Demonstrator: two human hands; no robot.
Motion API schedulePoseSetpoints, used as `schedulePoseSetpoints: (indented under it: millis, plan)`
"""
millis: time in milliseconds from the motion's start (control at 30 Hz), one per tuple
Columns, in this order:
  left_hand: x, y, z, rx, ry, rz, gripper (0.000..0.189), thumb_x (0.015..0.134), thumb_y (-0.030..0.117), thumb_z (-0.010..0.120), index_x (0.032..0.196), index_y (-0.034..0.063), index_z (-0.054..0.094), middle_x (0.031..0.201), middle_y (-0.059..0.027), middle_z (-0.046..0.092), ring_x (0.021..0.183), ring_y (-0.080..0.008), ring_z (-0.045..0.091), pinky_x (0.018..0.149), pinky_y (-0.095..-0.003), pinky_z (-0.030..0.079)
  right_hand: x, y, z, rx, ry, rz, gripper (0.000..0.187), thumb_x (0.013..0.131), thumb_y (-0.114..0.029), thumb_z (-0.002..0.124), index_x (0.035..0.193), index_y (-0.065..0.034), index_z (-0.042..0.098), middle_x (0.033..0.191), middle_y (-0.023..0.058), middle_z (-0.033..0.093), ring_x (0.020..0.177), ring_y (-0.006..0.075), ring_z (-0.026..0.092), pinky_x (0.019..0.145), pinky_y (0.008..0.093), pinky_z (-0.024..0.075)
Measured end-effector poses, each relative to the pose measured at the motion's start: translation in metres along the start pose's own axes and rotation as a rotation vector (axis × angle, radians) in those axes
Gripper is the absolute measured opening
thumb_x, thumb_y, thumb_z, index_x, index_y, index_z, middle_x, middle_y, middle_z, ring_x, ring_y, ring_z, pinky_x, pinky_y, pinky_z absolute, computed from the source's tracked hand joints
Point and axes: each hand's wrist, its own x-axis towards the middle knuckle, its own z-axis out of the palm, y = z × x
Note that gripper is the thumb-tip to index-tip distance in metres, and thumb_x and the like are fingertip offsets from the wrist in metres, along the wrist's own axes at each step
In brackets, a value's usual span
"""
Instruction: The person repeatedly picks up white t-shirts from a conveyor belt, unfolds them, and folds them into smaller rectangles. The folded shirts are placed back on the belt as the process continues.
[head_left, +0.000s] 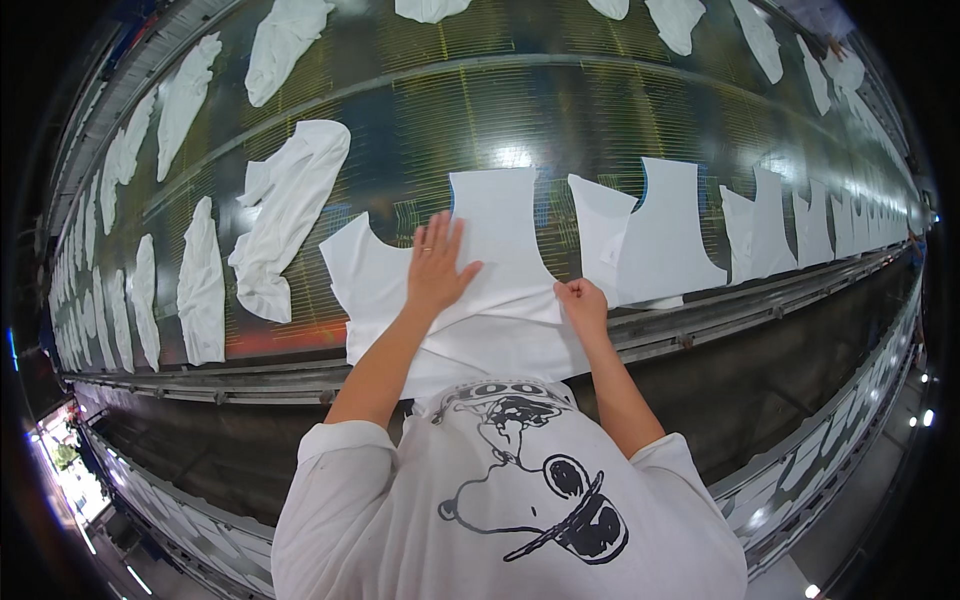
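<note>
A white cut fabric panel (499, 217) lies on the long glossy table (375, 187) in front of me, its near part wrinkled and hanging over the table's edge towards my body. My left hand (439, 262) rests flat on the panel with its fingers apart, a ring on one finger. At the panel's right curved edge, my right hand (583, 304) pinches the fabric between thumb and bent fingers. To the left of the panel lies a loosely crumpled white fabric piece (289, 217). Another white panel (660, 232) lies flat to the right, beside a smaller white piece (604, 225) with a small label.
More white fabric pieces (201, 285) lie in rows along both sides of the table, which bears yellow and blue marking lines. A metal rail (675, 330) runs along the near edge. At the far upper right, another person's hand (836, 51) is near a white piece.
</note>
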Motion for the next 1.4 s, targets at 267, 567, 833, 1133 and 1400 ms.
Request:
schedulePoseSetpoints:
  millis: [267, 567, 833, 1133, 1400]
  plan:
    - [-0.19, -0.054, -0.072, -0.196, 0.473, -0.465, 0.059, 0.108, 0.04, 0.061, 0.145, -0.0063, 0.058, 0.141, -0.032, 0.061, 0.138, -0.0425, 0.055, 0.116, -0.0538, 0.042, -0.071, 0.015, -0.062, 0.03, 0.187, -0.384, 0.023, 0.097, -0.022, 0.076, 0.099, -0.0004, 0.071, 0.076, 0.0049, 0.07, 0.071, 0.0161, 0.069, 0.069, 0.0331, 0.0539]
    - [-0.366, 0.04, -0.031, -1.612, 0.225, -1.546, 0.082, 0.103, 0.067, 0.058, 0.147, -0.0007, 0.048, 0.119, -0.0162, 0.066, 0.094, -0.0271, 0.072, 0.082, -0.0391, 0.061, -0.169, 0.122, -0.049, 0.493, -0.529, 0.523, 0.049, 0.1, -0.049, 0.075, 0.113, -0.0021, 0.065, 0.107, 0.0106, 0.071, 0.079, 0.0132, 0.07, 0.065, 0.0277, 0.0554]
    - [-0.346, 0.015, -0.043, -1.706, 0.543, -1.336, 0.021, 0.108, 0.022, 0.065, 0.118, 0.004, 0.063, 0.096, -0.0065, 0.069, 0.08, -0.0193, 0.072, 0.069, -0.0305, 0.061, -0.17, 0.092, -0.038, 0.782, -0.258, 0.402, 0.026, 0.106, -0.026, 0.069, 0.122, -0.0052, 0.065, 0.102, 0.0075, 0.073, 0.085, 0.0193, 0.073, 0.071, 0.0345, 0.0624]
    - [-0.358, 0.017, -0.168, -1.737, 0.65, -0.914, 0.039, 0.101, 0.0, 0.064, 0.138, 0.0012, 0.052, 0.109, -0.0132, 0.071, 0.079, -0.0167, 0.07, 0.068, -0.0309, 0.06, -0.243, 0.005, -0.079, 0.76, 0.09, 0.021, 0.032, 0.104, -0.013, 0.067, 0.132, 0.0009, 0.061, 0.111, 0.0089, 0.072, 0.085, 0.017, 0.072, 0.069, 0.0324, 0.0608]
    - [-0.362, 0.003, -0.196, -1.621, 0.568, -0.68, 0.039, 0.104, 0.003, 0.065, 0.141, -0.0038, 0.055, 0.117, -0.0163, 0.07, 0.086, -0.0193, 0.073, 0.078, -0.0329, 0.064, -0.261, -0.017, -0.082, 0.725, 0.144, -0.139, 0.035, 0.108, -0.012, 0.061, 0.141, 0.001, 0.057, 0.115, 0.0083, 0.071, 0.096, 0.0168, 0.071, 0.079, 0.034, 0.0627]
